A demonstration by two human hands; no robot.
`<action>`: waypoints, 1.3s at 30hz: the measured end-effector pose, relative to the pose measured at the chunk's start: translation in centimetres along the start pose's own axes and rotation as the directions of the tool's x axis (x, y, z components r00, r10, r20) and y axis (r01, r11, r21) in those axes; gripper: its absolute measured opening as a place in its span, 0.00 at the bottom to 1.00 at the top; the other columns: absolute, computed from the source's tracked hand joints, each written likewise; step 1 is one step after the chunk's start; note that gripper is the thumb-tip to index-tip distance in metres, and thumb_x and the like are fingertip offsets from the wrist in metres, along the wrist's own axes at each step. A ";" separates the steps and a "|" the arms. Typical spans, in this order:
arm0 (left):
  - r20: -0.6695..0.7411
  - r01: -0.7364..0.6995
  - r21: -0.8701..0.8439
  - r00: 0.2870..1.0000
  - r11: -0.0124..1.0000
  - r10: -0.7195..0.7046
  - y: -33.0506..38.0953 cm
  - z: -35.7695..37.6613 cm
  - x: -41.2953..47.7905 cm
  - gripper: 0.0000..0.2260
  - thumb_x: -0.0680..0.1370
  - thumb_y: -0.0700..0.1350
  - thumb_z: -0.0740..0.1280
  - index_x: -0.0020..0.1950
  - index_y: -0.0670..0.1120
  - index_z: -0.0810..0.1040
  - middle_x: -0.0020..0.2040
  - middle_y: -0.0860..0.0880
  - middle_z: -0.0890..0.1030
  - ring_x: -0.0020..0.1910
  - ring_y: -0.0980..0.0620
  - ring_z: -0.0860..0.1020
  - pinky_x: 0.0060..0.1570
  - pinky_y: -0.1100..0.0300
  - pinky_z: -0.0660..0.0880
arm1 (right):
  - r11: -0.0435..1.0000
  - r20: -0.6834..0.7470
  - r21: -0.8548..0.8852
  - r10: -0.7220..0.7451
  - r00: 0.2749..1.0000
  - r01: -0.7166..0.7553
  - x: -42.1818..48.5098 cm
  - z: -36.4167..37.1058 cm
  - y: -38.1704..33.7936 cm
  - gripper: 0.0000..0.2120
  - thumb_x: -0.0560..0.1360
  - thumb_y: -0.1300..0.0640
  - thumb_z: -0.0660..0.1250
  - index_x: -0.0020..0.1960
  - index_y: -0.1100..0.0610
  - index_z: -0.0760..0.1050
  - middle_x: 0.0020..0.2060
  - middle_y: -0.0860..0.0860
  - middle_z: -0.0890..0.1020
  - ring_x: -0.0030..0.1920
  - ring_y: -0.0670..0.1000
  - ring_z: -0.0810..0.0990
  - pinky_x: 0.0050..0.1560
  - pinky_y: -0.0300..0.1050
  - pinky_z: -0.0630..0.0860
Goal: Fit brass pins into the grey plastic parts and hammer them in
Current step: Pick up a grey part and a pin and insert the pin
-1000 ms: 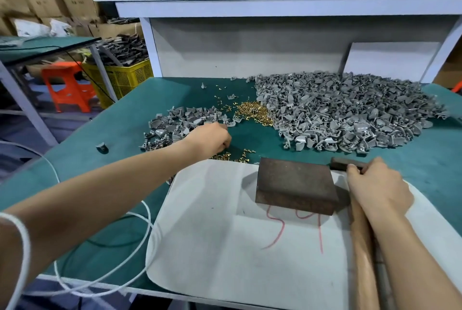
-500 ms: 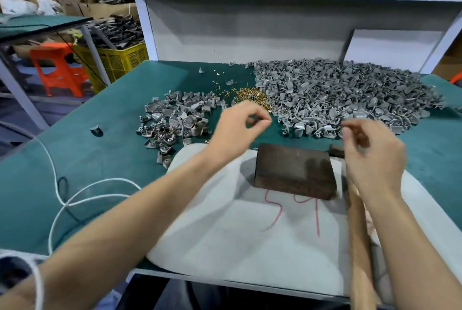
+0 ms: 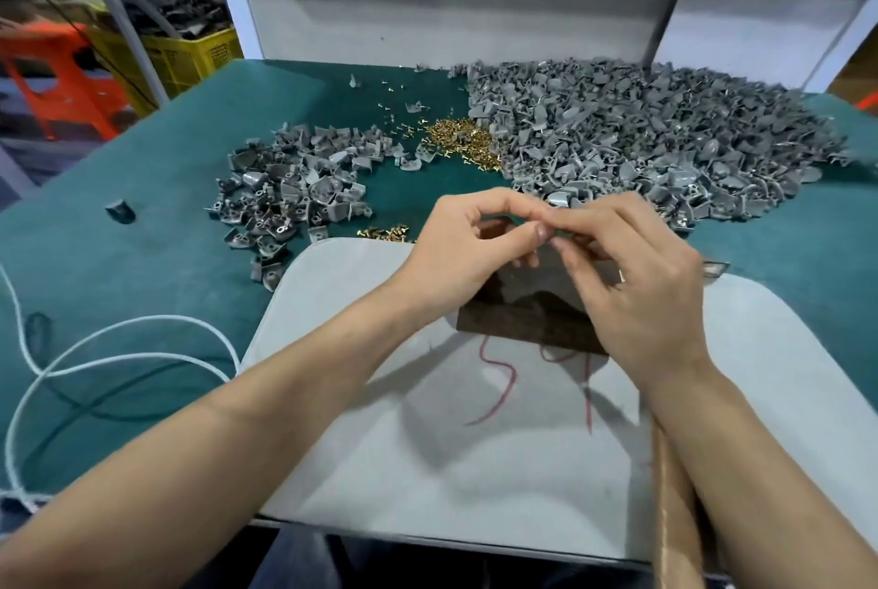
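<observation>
My left hand point(image 3: 468, 251) and my right hand point(image 3: 636, 284) meet fingertip to fingertip above the dark metal block point(image 3: 522, 310) on the white pad point(image 3: 427, 446). The left thumb and forefinger pinch a small brass pin, which the fingers mostly hide. The right fingers curl round a small grey plastic part, also largely hidden. The hammer lies untouched at the right, its wooden handle point(image 3: 674, 517) running under my right forearm. Loose brass pins point(image 3: 463, 142) lie between a large heap of grey parts point(image 3: 641, 146) and a smaller heap point(image 3: 294, 189).
A few more pins point(image 3: 385, 233) lie at the pad's far edge. A lone grey part point(image 3: 121, 209) sits on the green table at the left, with a white cord point(image 3: 95, 351) looped nearer me. A yellow crate point(image 3: 190, 51) and an orange stool point(image 3: 62, 75) stand beyond the table.
My left hand came back from the pins with its fingers pinched. My right hand left the hammer, went to the grey heap, and both hands have met over the block.
</observation>
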State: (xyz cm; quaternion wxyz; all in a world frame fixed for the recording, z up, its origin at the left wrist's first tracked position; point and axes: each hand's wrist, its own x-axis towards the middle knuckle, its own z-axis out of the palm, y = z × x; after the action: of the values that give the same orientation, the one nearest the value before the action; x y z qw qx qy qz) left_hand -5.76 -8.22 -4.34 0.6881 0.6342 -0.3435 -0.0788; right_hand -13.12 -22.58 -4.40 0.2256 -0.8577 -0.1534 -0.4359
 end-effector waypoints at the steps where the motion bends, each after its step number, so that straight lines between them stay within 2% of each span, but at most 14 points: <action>1: 0.010 0.008 -0.001 1.000 1.000 -0.008 0.1 0.0 0.0 0.06 0.76 0.31 0.66 0.49 0.40 0.79 0.46 0.39 0.79 0.33 0.55 0.76 0.38 0.65 0.74 | 1.000 -0.010 -0.004 -0.004 1.000 0.004 0.0 0.1 -0.1 0.06 0.74 0.69 0.69 0.50 0.66 0.80 0.42 0.58 0.79 0.44 0.49 0.75 0.48 0.37 0.73; 8: 0.056 0.043 -0.017 0.998 0.999 -0.042 0.8 -0.3 0.0 0.07 0.77 0.32 0.64 0.53 0.38 0.79 0.50 0.39 0.80 0.34 0.56 0.78 0.42 0.64 0.75 | 1.000 -0.137 -0.009 0.002 0.991 -0.004 -0.2 0.4 -0.1 0.03 0.74 0.65 0.70 0.46 0.65 0.80 0.40 0.57 0.80 0.42 0.46 0.75 0.45 0.34 0.74; 11: 0.059 0.065 -0.039 0.996 0.997 -0.063 0.7 -0.4 -0.1 0.12 0.76 0.32 0.66 0.59 0.37 0.77 0.52 0.42 0.80 0.42 0.53 0.81 0.48 0.62 0.77 | 0.998 -0.150 0.018 0.069 0.986 -0.067 -0.3 0.5 -0.1 0.03 0.75 0.63 0.68 0.45 0.64 0.79 0.40 0.54 0.79 0.42 0.43 0.74 0.45 0.33 0.73; 14: 0.064 0.053 0.004 0.997 0.999 -0.053 0.5 -0.4 -0.1 0.17 0.75 0.30 0.66 0.63 0.41 0.75 0.54 0.48 0.78 0.54 0.46 0.80 0.60 0.55 0.76 | 0.976 -0.139 0.129 0.193 0.971 -0.175 -0.3 0.4 0.2 0.02 0.75 0.64 0.67 0.46 0.63 0.78 0.42 0.48 0.75 0.41 0.49 0.77 0.41 0.49 0.78; 16: 0.063 0.053 -0.029 0.997 0.998 -0.051 0.4 -0.4 -0.2 0.17 0.76 0.29 0.64 0.63 0.42 0.75 0.52 0.51 0.79 0.51 0.48 0.82 0.57 0.58 0.77 | 0.952 -0.108 0.196 0.258 0.960 -0.234 -0.3 0.4 0.2 0.01 0.76 0.63 0.66 0.47 0.60 0.77 0.41 0.45 0.74 0.40 0.51 0.77 0.39 0.54 0.78; 19: 0.043 0.059 -0.031 0.997 0.998 -0.058 0.2 -0.3 -0.2 0.16 0.75 0.29 0.65 0.60 0.44 0.77 0.47 0.51 0.82 0.45 0.54 0.83 0.49 0.64 0.78 | 0.927 -0.055 0.239 0.310 0.949 -0.288 -0.2 0.5 0.1 0.03 0.76 0.61 0.65 0.48 0.55 0.75 0.42 0.41 0.74 0.42 0.48 0.77 0.41 0.55 0.77; 21: 0.027 0.045 -0.009 0.999 0.999 -0.045 0.1 -0.2 -0.2 0.15 0.75 0.30 0.67 0.57 0.45 0.78 0.46 0.50 0.82 0.42 0.55 0.82 0.46 0.65 0.77 | 0.920 -0.027 0.250 0.317 0.948 -0.301 -0.2 0.5 0.1 0.03 0.76 0.60 0.64 0.48 0.54 0.75 0.42 0.43 0.75 0.43 0.47 0.77 0.43 0.55 0.77; 24: 0.008 0.026 0.018 1.000 0.999 -0.026 0.1 -0.3 -0.2 0.15 0.74 0.31 0.69 0.57 0.45 0.78 0.47 0.47 0.78 0.38 0.54 0.81 0.44 0.64 0.77 | 0.925 0.014 0.249 0.294 0.956 -0.288 -0.2 0.6 0.0 0.04 0.75 0.60 0.65 0.48 0.53 0.74 0.42 0.44 0.75 0.44 0.44 0.76 0.45 0.50 0.76; 26: 0.010 0.024 0.031 1.000 0.999 -0.024 0.1 -0.4 -0.3 0.14 0.74 0.32 0.69 0.56 0.44 0.78 0.45 0.48 0.78 0.37 0.54 0.80 0.44 0.64 0.76 | 0.930 0.029 0.239 0.280 0.960 -0.278 -0.2 0.7 0.0 0.04 0.75 0.61 0.65 0.47 0.53 0.74 0.42 0.41 0.75 0.45 0.40 0.74 0.46 0.45 0.75; 29: 0.026 0.033 0.023 0.999 0.999 -0.034 -0.1 -0.7 -0.4 0.13 0.74 0.32 0.69 0.54 0.46 0.79 0.38 0.51 0.81 0.37 0.56 0.79 0.45 0.66 0.75 | 0.928 0.037 0.233 0.290 0.956 -0.290 -0.3 0.7 0.2 0.05 0.75 0.61 0.66 0.47 0.53 0.74 0.42 0.39 0.75 0.45 0.38 0.74 0.46 0.43 0.74; 34: 0.043 0.019 0.010 0.999 1.000 -0.019 -0.1 -0.9 -0.5 0.16 0.74 0.31 0.68 0.58 0.46 0.77 0.44 0.51 0.80 0.40 0.56 0.80 0.49 0.65 0.76 | 0.899 0.060 0.264 0.345 0.937 -0.348 -0.3 0.7 0.4 0.04 0.74 0.58 0.65 0.47 0.51 0.75 0.42 0.48 0.79 0.44 0.47 0.78 0.47 0.52 0.77; 36: 0.028 -0.003 0.010 1.000 1.000 0.002 0.0 -0.9 -0.5 0.15 0.75 0.32 0.68 0.57 0.46 0.77 0.46 0.50 0.79 0.42 0.56 0.80 0.49 0.63 0.76 | 0.886 0.079 0.292 0.354 0.932 -0.361 -0.3 0.8 0.3 0.05 0.74 0.56 0.65 0.46 0.46 0.74 0.41 0.45 0.79 0.43 0.48 0.78 0.46 0.55 0.77; 39: -0.023 -0.036 0.025 0.999 0.999 0.036 0.0 -0.9 -0.4 0.11 0.75 0.34 0.68 0.50 0.48 0.75 0.45 0.47 0.80 0.45 0.56 0.79 0.50 0.58 0.78 | 0.879 0.130 0.319 0.329 0.935 -0.354 -0.4 1.0 0.2 0.08 0.74 0.56 0.66 0.44 0.42 0.74 0.39 0.41 0.79 0.39 0.46 0.79 0.43 0.55 0.78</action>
State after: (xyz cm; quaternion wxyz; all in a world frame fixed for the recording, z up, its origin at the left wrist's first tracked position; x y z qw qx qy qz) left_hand -5.54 -7.25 -4.51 0.6857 0.6372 -0.3477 -0.0546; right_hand -12.57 -22.26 -5.28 0.4367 -0.8348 -0.0801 -0.3256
